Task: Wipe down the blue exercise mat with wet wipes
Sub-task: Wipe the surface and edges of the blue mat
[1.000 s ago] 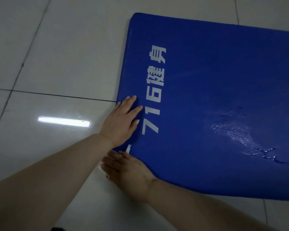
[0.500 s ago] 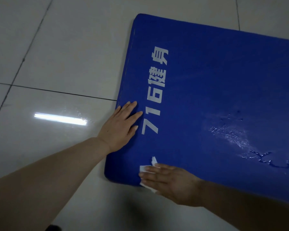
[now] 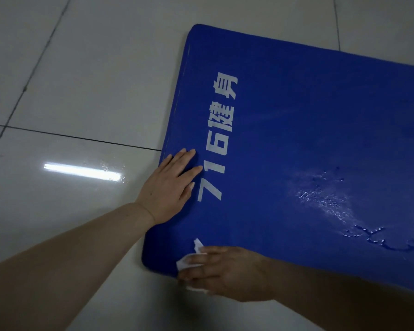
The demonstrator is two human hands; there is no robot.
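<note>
Both hands were down on the blue exercise mat, one bracing, one wiping.

The left hand lay flat with straight fingers spread, pressing the mat's short edge just beside the white "716" lettering. The right hand, near the left and below it at the mat's near corner, pressed a crumpled white wet wipe under its fingers, the wipe poking out past the fingertips onto the blue and over the edge. The mat lay flat on the tiled floor, stretching away beyond the right hand, with a shiny wet patch well off past that hand's wrist.
</note>
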